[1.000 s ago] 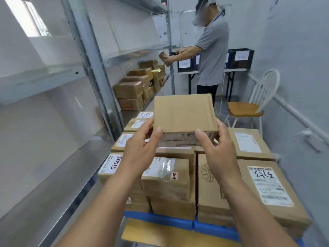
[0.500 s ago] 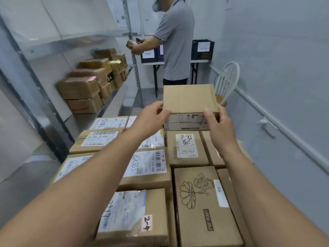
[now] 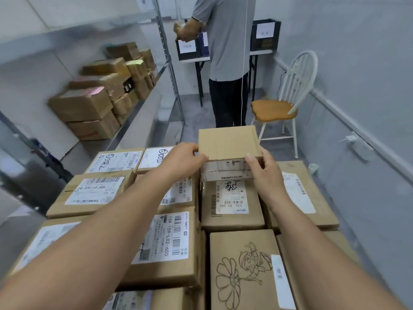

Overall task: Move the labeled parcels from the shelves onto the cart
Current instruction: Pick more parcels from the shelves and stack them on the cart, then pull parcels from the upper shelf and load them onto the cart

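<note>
Holding: my left hand [image 3: 183, 158] and right hand [image 3: 263, 173] each clamp one near corner of a flat parcel [image 3: 230, 142], thumbs on top, fingers underneath.
Parcel position: at the far end of the stack, seemingly just above the labelled box [image 3: 232, 202] under it; I cannot tell whether they touch.
Change: a second ago I held it up at chest height near the shelf [image 3: 138, 121]; since then it has come forward and down over the load.
Hands: both still closed on the parcel, neither released.
Meaning: I judge the carry is done and only the set-down remains.
Cart: its deck is hidden now under the cartons [image 3: 98, 193].
Remaining: more boxes [image 3: 89, 108] sit on the shelf, so the job is not finished.
Background: another person [image 3: 225, 41] stands at the far table [image 3: 261, 53], beside a chair [image 3: 274, 108].
</note>
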`<state>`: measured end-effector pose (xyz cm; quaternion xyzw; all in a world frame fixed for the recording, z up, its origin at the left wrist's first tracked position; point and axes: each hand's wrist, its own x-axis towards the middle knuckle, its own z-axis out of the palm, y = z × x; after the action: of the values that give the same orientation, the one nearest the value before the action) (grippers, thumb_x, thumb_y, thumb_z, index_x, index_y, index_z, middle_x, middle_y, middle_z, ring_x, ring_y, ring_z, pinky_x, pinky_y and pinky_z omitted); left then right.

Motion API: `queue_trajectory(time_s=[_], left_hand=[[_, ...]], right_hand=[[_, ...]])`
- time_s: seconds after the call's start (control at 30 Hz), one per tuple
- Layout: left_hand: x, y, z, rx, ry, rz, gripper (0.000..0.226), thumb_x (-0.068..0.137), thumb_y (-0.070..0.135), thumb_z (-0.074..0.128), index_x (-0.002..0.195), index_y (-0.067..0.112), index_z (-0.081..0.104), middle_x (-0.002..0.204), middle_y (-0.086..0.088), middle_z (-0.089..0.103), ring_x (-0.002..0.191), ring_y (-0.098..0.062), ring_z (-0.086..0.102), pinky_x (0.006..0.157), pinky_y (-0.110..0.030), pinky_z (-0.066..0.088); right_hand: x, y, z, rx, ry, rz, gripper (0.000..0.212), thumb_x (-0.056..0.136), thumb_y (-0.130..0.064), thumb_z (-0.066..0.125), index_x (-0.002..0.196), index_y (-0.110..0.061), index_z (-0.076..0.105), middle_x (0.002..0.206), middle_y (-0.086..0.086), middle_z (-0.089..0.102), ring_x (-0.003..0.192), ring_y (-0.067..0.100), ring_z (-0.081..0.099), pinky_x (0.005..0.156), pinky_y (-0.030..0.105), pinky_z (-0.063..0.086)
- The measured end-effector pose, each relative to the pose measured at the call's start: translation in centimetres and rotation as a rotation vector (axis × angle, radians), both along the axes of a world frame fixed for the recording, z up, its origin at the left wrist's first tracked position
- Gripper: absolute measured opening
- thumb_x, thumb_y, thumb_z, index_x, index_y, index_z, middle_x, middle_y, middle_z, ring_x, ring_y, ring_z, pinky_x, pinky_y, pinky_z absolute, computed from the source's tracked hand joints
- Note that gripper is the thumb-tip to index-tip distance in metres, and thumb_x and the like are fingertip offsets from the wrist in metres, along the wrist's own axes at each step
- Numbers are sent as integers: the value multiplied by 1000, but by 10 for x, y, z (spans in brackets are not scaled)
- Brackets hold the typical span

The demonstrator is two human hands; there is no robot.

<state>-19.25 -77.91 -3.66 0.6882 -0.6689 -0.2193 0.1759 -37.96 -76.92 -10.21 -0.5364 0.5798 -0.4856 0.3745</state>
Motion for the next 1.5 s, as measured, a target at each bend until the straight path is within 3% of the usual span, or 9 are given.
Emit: queue_trajectory(time_s=[0.17, 0.63, 0.77, 0.9, 1.07, 1.2, 1.3, 1.4, 1.5], left_hand=[[3, -8, -15, -12, -259, 3, 28, 89, 32, 51, 70, 13, 53, 90, -4, 51, 84, -23, 51, 65, -31, 38], [4, -6, -22, -62, -319, -15, 22, 92, 33, 47, 92, 13, 56, 115, -9, 50, 98, -22, 47, 80, -33, 40], [5, -2, -23, -69, -268, -27, 35, 92, 33, 49, 122, 14, 53, 123, -8, 51, 111, -24, 47, 92, -37, 41], [5, 7, -19, -89, -211, -22, 52, 93, 32, 48, 142, 18, 39, 142, -6, 42, 129, -24, 38, 105, -38, 34], [-1, 32, -7, -171, -272, -36, 44, 95, 34, 44, 136, 16, 47, 140, -4, 44, 128, -22, 39, 104, -37, 36], [-12, 70, 5, -296, -406, -38, 43, 95, 31, 47, 133, 12, 50, 138, -7, 46, 128, -25, 38, 103, -34, 31], [-10, 107, 5, -390, -498, -3, 40, 90, 30, 50, 122, 6, 59, 130, -13, 55, 119, -32, 50, 101, -38, 37], [5, 143, -3, -424, -529, 85, 48, 80, 36, 42, 106, 5, 67, 113, -16, 64, 104, -34, 60, 93, -44, 44], [19, 182, -8, -374, -561, 225, 52, 80, 39, 39, 111, 8, 66, 119, -15, 63, 113, -33, 57, 96, -50, 44]], right_hand=[[4, -5, -18, 59, -4, 30, 41, 95, -36, 50, 136, -28, 46, 117, -3, 58, 110, 14, 53, 87, 28, 41], [4, -3, -20, 86, 115, 31, 51, 96, -42, 47, 143, -24, 39, 125, -4, 55, 118, 17, 49, 95, 33, 39], [1, -3, -18, 129, 144, 24, 62, 94, -48, 47, 148, -20, 31, 141, 1, 47, 129, 20, 43, 107, 40, 36], [-1, 2, -6, 97, 270, 1, 63, 91, -49, 48, 145, -20, 34, 140, 5, 45, 126, 22, 44, 103, 45, 40], [1, 24, 20, -121, 589, -23, 55, 95, -32, 50, 145, -12, 34, 144, 9, 38, 132, 24, 34, 106, 37, 30], [20, 55, 24, -332, 810, 23, 32, 91, -25, 49, 115, -10, 65, 129, 16, 56, 118, 35, 51, 97, 47, 41], [39, 78, 25, -464, 831, 107, 37, 81, -30, 39, 92, -14, 71, 110, 15, 66, 98, 36, 63, 82, 49, 52], [58, 96, 27, -578, 829, 189, 35, 80, -29, 39, 90, -17, 71, 112, 11, 65, 101, 31, 59, 88, 45, 49], [80, 111, 29, -712, 774, 264, 34, 81, -27, 42, 97, -16, 71, 116, 13, 64, 108, 28, 51, 90, 44, 46]])
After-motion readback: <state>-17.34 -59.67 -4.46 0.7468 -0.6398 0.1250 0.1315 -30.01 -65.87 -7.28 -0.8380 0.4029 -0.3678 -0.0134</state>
